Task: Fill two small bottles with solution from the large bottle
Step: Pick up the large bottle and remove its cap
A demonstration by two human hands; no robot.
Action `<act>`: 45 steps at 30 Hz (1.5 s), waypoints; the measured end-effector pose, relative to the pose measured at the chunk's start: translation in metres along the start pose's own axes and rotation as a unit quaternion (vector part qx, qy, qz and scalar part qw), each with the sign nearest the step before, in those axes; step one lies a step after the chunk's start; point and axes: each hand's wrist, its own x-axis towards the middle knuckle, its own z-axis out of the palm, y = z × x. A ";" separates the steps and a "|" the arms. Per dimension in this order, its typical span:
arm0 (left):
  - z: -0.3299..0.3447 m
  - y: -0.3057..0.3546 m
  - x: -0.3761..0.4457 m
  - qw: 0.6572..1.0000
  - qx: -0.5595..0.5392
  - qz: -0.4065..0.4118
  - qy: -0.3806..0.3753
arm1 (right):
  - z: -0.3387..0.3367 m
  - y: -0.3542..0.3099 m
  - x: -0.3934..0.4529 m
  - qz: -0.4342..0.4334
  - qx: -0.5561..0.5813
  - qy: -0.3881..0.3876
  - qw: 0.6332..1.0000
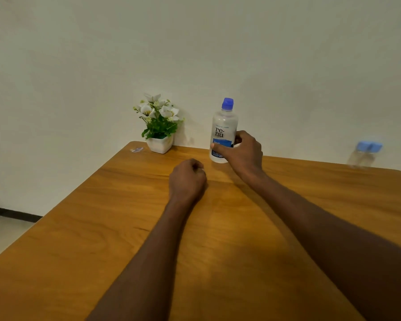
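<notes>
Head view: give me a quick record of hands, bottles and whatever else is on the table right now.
right hand: wrapped around the lower part of the large bottle
left hand: closed fist, holding nothing visible, over the table
large bottle: upright, blue cap on, near the far edge
small bottles: two, blurred, blue caps on, far right edge
flower pot: far edge, left of the large bottle
small wrapper: far left corner

Upright blue-capped large bottle (223,130); two blurred small bottles (364,154) far right.
</notes>
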 end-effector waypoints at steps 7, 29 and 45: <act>-0.009 0.010 -0.011 0.997 -0.074 0.008 0.024 | -0.064 -0.002 -0.061 0.007 -0.003 0.008 1.000; 0.008 0.031 -0.031 0.983 -0.158 0.087 0.035 | -0.104 0.037 -0.148 0.017 -0.004 -0.052 0.998; -0.010 0.106 -0.068 0.839 -0.493 0.148 -0.179 | -0.101 0.041 -0.145 0.000 -0.001 -0.055 0.998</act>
